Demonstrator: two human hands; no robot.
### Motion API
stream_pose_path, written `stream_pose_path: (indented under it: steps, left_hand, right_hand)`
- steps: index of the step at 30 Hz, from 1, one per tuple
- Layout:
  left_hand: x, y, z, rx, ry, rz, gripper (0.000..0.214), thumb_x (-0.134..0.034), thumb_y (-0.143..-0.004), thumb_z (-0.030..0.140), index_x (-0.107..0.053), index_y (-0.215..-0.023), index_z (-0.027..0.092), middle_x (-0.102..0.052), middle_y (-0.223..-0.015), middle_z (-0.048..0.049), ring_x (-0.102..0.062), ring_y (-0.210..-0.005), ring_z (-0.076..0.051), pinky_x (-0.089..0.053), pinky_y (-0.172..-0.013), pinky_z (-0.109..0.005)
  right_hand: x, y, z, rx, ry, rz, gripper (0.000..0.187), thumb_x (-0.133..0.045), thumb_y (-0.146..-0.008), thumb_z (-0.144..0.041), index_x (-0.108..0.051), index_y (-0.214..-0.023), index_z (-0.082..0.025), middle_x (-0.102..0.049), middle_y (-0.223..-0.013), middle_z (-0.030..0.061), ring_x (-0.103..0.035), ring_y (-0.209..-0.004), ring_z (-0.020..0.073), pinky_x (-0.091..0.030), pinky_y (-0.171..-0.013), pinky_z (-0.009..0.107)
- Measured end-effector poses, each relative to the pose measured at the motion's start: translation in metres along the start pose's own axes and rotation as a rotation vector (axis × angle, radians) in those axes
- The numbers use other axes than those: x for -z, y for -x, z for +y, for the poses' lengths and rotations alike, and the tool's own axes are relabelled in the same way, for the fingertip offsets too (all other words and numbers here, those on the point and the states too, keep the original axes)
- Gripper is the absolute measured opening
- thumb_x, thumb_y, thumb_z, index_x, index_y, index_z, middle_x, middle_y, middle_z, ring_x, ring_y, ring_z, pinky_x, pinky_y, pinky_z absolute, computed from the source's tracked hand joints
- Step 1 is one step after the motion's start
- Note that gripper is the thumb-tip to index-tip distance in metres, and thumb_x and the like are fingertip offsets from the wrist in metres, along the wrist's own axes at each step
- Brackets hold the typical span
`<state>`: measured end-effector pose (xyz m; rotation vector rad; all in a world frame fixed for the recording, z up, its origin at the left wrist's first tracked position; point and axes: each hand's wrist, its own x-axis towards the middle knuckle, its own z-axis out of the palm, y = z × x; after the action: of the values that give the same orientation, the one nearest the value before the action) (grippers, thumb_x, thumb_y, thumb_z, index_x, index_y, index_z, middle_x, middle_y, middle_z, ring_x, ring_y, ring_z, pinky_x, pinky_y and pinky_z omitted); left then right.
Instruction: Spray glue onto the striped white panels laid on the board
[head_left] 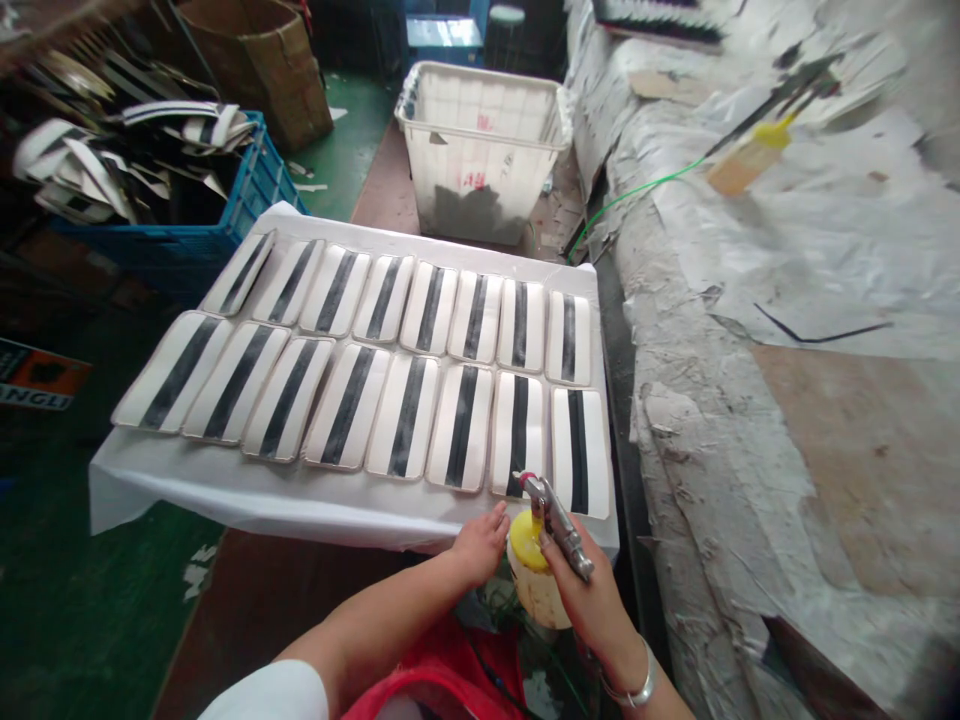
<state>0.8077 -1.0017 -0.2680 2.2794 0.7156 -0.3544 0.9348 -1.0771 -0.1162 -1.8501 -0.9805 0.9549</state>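
Note:
My right hand [592, 595] is closed round a metal spray gun [556, 525] whose yellow-capped cup [531, 580] hangs below it, nozzle over the near right corner of the board. My left hand [478, 545] rests with curled fingers against the yellow cap and the board's front edge. In front lies a white-covered board [225, 490] carrying two rows of several white pieces with black centre stripes [409, 415]; the nearest piece [581, 450] sits just beyond the nozzle.
A white plastic tub [480, 150] stands beyond the board. A blue crate [187, 240] full of similar striped pieces is at the left, a cardboard box [262, 60] behind it. At right runs a paper-crusted bench [787, 350] holding another spray gun [757, 150] and a green hose [630, 195].

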Motion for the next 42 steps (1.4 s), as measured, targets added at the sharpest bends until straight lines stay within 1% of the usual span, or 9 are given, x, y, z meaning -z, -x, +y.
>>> stream_pose_path:
  steps: [3, 6, 13, 16, 18, 23, 30, 38, 42]
  left_hand:
    - [0.003, -0.024, 0.005, 0.115, -0.017, -0.018, 0.061, -0.043, -0.088, 0.021, -0.030, -0.147, 0.010, -0.020, -0.157, -0.0171, -0.044, -0.130, -0.032, -0.042, -0.104, -0.044]
    - [0.002, -0.035, 0.005, 0.197, -0.022, -0.016, 0.061, -0.041, -0.087, 0.018, -0.030, -0.147, 0.012, -0.023, -0.156, -0.0163, -0.045, -0.128, -0.032, -0.043, -0.103, -0.044]
    - [-0.002, -0.042, 0.009, 0.265, -0.025, 0.017, 0.063, -0.042, -0.086, 0.019, -0.031, -0.147, 0.013, -0.026, -0.156, -0.0143, -0.046, -0.127, -0.031, -0.043, -0.103, -0.044]
    - [0.000, -0.040, 0.009, 0.271, -0.006, 0.021, 0.064, -0.043, -0.085, 0.019, -0.031, -0.147, 0.013, -0.026, -0.156, -0.0131, -0.045, -0.129, -0.030, -0.042, -0.103, -0.042]
    - [0.001, -0.039, 0.009, 0.267, -0.001, 0.017, 0.064, -0.043, -0.084, 0.020, -0.031, -0.147, 0.013, -0.025, -0.156, -0.0134, -0.045, -0.129, -0.030, -0.043, -0.103, -0.042]
    - [0.001, -0.036, 0.010, 0.269, 0.000, 0.007, 0.063, -0.041, -0.086, 0.020, -0.030, -0.148, 0.015, -0.023, -0.157, -0.0127, -0.048, -0.128, -0.029, -0.043, -0.103, -0.040]
    - [0.000, -0.037, 0.012, 0.276, 0.016, 0.003, 0.066, -0.043, -0.083, 0.016, -0.029, -0.148, 0.013, -0.023, -0.157, -0.0142, -0.049, -0.128, -0.029, -0.044, -0.103, -0.041]
    - [-0.002, -0.040, 0.010, 0.290, 0.049, -0.007, 0.066, -0.044, -0.083, 0.019, -0.029, -0.148, 0.018, -0.020, -0.158, -0.0142, -0.052, -0.124, -0.031, -0.046, -0.100, -0.044]
    - [0.002, -0.038, 0.013, 0.294, 0.066, -0.019, 0.068, -0.046, -0.083, 0.021, -0.028, -0.148, 0.017, -0.019, -0.158, -0.0133, -0.050, -0.125, -0.031, -0.045, -0.102, -0.043]
  right_hand:
    - [0.010, -0.013, 0.001, 0.019, -0.011, -0.022, 0.032, -0.053, -0.092, -0.039, -0.057, -0.117, -0.020, -0.067, -0.105, 0.0054, -0.062, -0.100, 0.0221, -0.049, -0.086, 0.031]
    - [0.021, -0.029, 0.003, 0.036, -0.010, -0.051, 0.031, -0.052, -0.093, -0.039, -0.058, -0.115, -0.020, -0.067, -0.101, 0.0043, -0.063, -0.093, 0.0206, -0.049, -0.082, 0.029]
    - [0.043, -0.061, 0.009, 0.095, 0.050, -0.030, 0.029, -0.052, -0.092, -0.039, -0.057, -0.114, -0.020, -0.066, -0.100, 0.0038, -0.062, -0.091, 0.0199, -0.048, -0.082, 0.030]
    - [0.048, -0.070, 0.009, 0.121, 0.057, -0.017, 0.031, -0.053, -0.092, -0.039, -0.057, -0.116, -0.020, -0.066, -0.105, 0.0055, -0.061, -0.095, 0.0209, -0.048, -0.083, 0.031]
    - [0.050, -0.074, 0.008, 0.134, 0.058, -0.007, 0.033, -0.053, -0.092, -0.040, -0.057, -0.117, -0.019, -0.066, -0.107, 0.0067, -0.061, -0.097, 0.0218, -0.048, -0.083, 0.032]
    - [0.053, -0.075, 0.011, 0.127, 0.050, -0.023, 0.032, -0.053, -0.092, -0.042, -0.057, -0.114, -0.019, -0.066, -0.101, 0.0052, -0.061, -0.092, 0.0208, -0.048, -0.081, 0.031]
    - [0.058, -0.074, 0.018, 0.073, 0.049, -0.040, 0.035, -0.052, -0.092, -0.043, -0.056, -0.118, -0.020, -0.065, -0.111, 0.0062, -0.059, -0.101, 0.0223, -0.046, -0.087, 0.032]
    - [0.049, -0.089, 0.007, 0.142, 0.029, -0.064, 0.031, -0.054, -0.091, -0.041, -0.057, -0.114, -0.020, -0.065, -0.101, 0.0048, -0.060, -0.090, 0.0202, -0.047, -0.082, 0.030]
    - [0.050, -0.090, 0.001, 0.146, 0.010, -0.093, 0.031, -0.054, -0.092, -0.040, -0.057, -0.115, -0.020, -0.064, -0.104, 0.0042, -0.060, -0.091, 0.0191, -0.047, -0.083, 0.028]
